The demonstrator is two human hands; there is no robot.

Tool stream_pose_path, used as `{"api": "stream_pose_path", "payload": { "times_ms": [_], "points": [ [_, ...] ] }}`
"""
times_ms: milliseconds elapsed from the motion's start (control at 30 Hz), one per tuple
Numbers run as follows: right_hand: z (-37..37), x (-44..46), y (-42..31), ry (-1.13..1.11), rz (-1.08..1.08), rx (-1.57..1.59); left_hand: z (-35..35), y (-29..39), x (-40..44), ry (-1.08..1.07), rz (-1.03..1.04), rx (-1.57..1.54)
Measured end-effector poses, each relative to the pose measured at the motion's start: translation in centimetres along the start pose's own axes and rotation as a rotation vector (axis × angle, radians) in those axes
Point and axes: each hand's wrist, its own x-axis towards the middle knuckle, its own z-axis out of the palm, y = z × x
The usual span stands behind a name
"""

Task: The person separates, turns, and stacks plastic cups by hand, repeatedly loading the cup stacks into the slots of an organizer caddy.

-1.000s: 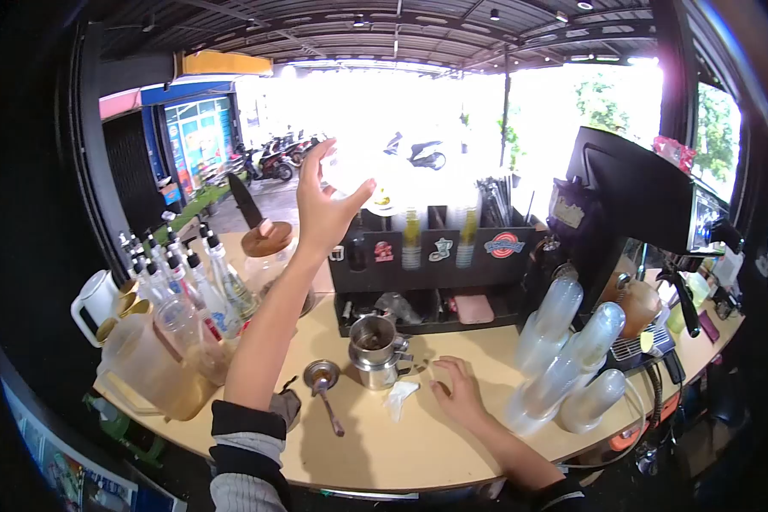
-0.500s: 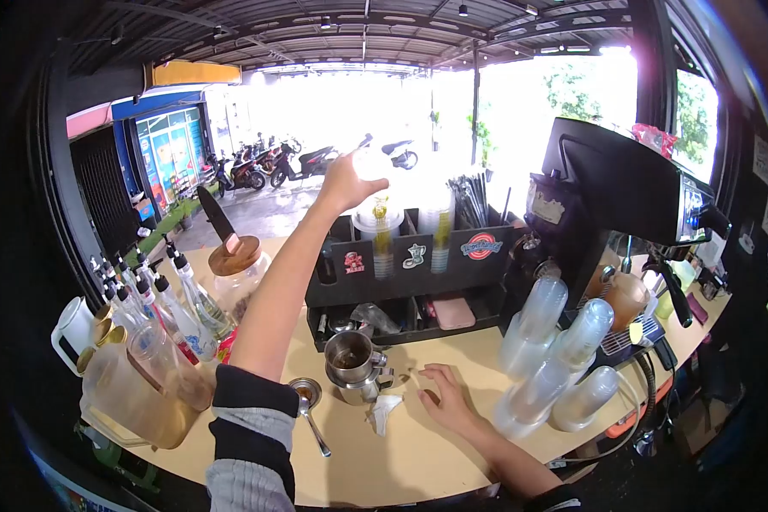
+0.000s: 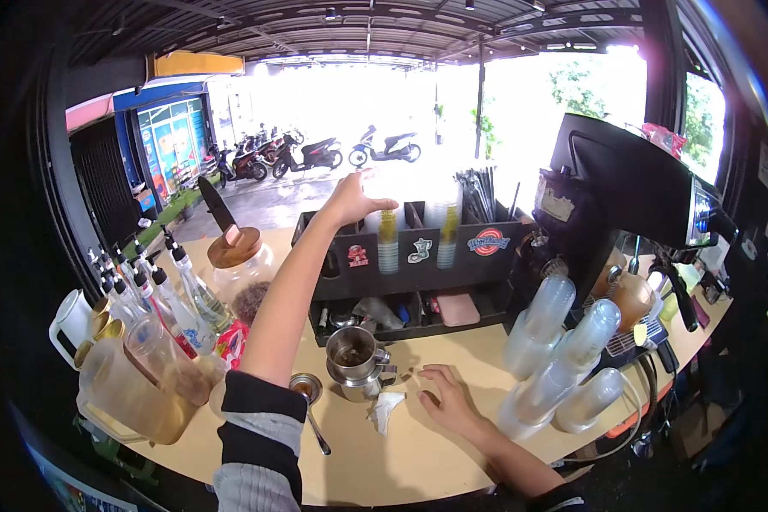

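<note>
My left hand [image 3: 357,201] reaches forward over the black organizer [image 3: 418,254], its thumb and fingers curved around the upper part of a stack of clear plastic cups [image 3: 387,239]. Glare washes out the cup tops and part of my fingers. On the counter, my right hand [image 3: 446,401] rests with loosely spread fingers, holding nothing. Just left of it lie a crumpled white paper [image 3: 387,413] and a metal coffee dripper [image 3: 351,350] sitting on a metal cup [image 3: 360,386]. A small metal dish [image 3: 305,387] with a spoon [image 3: 319,433] is further left.
Upturned clear cups [image 3: 546,388] stand in stacks at right, before a black coffee machine [image 3: 631,171]. Pump bottles [image 3: 166,311], a plastic pitcher [image 3: 115,388] and a wooden-lidded jar [image 3: 241,264] crowd the left. Straws [image 3: 480,194] stand in the organizer; a pink phone-like object [image 3: 458,309] lies below.
My left hand has come down closer to the organizer, and the cup stack under it shows lower. The right hand stays in place. The view has shifted slightly.
</note>
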Motion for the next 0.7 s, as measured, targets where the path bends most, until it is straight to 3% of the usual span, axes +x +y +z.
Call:
{"api": "stream_pose_path", "payload": {
  "times_ms": [133, 233, 333, 533, 633, 700],
  "points": [
    [0.1, -0.2, -0.1, -0.031, 0.020, 0.016, 0.4, 0.7, -0.9, -0.039, -0.064, 0.002],
    [0.2, -0.3, 0.1, -0.022, 0.012, 0.038, 1.0, 1.3, -2.6, 0.087, -0.027, 0.051],
    [0.5, -0.2, 0.7, 0.023, -0.016, 0.068, 0.8, 4.2, -6.0, 0.463, 0.238, 0.144],
    [-1.2, -1.0, -0.4, 0.154, 0.064, 0.346, 3.2, 11.6, -15.9, 0.227, 0.266, -0.064],
    [-5.6, -1.7, -3.5, 0.139, -0.007, 0.369, 7.1, 13.4, -19.5, 0.162, 0.183, -0.262],
    [-9.6, -3.0, -6.0, 0.189, -0.199, 0.242, 10.8, 14.3, -21.6, 0.045, 0.062, -0.420]
  ]
}}
